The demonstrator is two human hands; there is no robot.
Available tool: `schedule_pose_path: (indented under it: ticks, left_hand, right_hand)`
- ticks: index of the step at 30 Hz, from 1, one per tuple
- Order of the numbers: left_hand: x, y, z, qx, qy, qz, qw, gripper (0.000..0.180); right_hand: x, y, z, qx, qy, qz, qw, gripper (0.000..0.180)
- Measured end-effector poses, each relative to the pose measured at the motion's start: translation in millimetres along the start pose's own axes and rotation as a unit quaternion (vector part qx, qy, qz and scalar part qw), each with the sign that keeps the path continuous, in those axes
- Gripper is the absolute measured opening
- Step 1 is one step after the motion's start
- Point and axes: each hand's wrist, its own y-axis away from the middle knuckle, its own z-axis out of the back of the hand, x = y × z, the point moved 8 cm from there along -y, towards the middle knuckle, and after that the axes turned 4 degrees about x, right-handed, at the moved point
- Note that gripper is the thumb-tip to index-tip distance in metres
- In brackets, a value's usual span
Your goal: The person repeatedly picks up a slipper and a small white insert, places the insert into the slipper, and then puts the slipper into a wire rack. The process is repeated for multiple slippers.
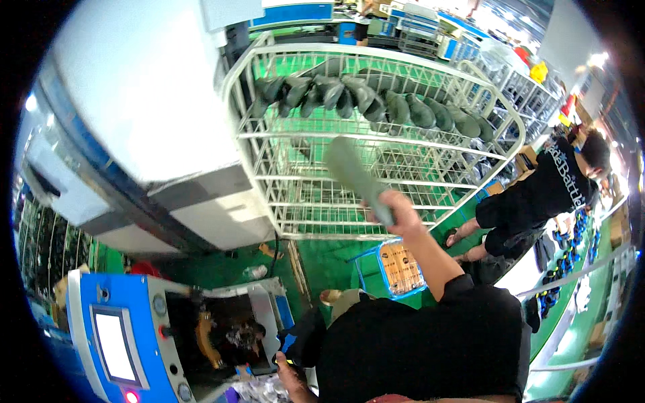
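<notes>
My right hand is raised in front of the wire rack and closed around one end of a grey-green shoe last. The last slants up and to the left, its free end before the rack's wire shelves; I cannot tell whether it touches them. Low in the picture, my left hand grips a black shoe upper with blue and yellow patches, next to the blue machine. Part of that upper is hidden against my black shirt. Several dark green shoe lasts line the upper level of the white wire rack.
A blue machine with a lit screen stands at lower left beside a dark open recess. A blue stool with a brown top sits below the rack. At right, a person in black is by a table with several blue-and-black shoe pieces.
</notes>
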Motion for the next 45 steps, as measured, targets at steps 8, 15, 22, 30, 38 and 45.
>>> schedule_pose_path:
  ticks: [8,15,22,30,38,45]
  left_hand:
    - [-76.9,-4.0,-166.1,0.199,-0.079,0.004,0.977,0.055]
    - [-118.0,49.3,-156.9,0.122,0.024,-0.046,0.991,0.040]
    - [-15.0,192.1,73.2,-0.093,0.291,-0.255,0.917,0.039]
    - [207.8,260.7,252.8,-0.600,-0.037,-0.115,0.791,0.029]
    - [168.0,228.8,267.6,-0.702,-0.286,-0.063,0.649,0.031]
    - [159.4,107.5,524.1,-0.631,0.026,-0.136,0.764,0.105]
  right_hand:
    - [156.1,-107.8,99.9,0.012,-0.432,0.077,0.899,0.046]
    - [144.9,-212.7,120.9,0.006,-0.261,-0.065,0.963,0.031]
    - [143.1,-177.4,131.7,-0.189,0.038,0.027,0.981,0.035]
    - [-217.8,-45.2,-320.2,0.187,0.198,-0.181,0.945,0.023]
    - [-296.5,168.4,-615.1,0.530,0.296,0.486,0.628,0.042]
    - [-332.3,189.3,-619.1,0.431,0.382,0.657,0.486,0.056]
